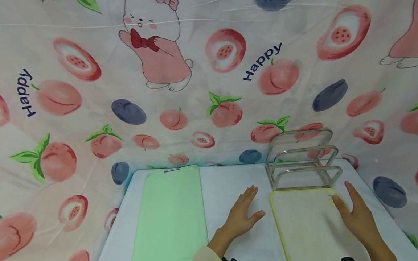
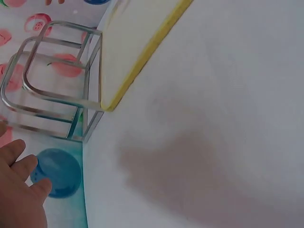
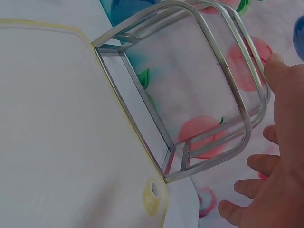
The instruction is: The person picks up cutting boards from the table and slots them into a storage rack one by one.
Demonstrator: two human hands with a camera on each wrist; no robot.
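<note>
My left hand hovers over the white tabletop, between a green board and a cream board, its fingers straight and holding nothing. Above the right part of the yellow-edged cream cutting board is my right hand, thumb and fingers spread, also holding nothing. Just behind that board stands a metal rack with several upright loops; nothing sits in its slots. In the right wrist view, the board's corner hole shows beside the rack. On the left lies the light green board, flat.
A white-covered table carries both boards and the rack. Behind and around it hangs a curtain printed with fruit and a rabbit. A small dark clip-like mark shows at the green board's far edge.
</note>
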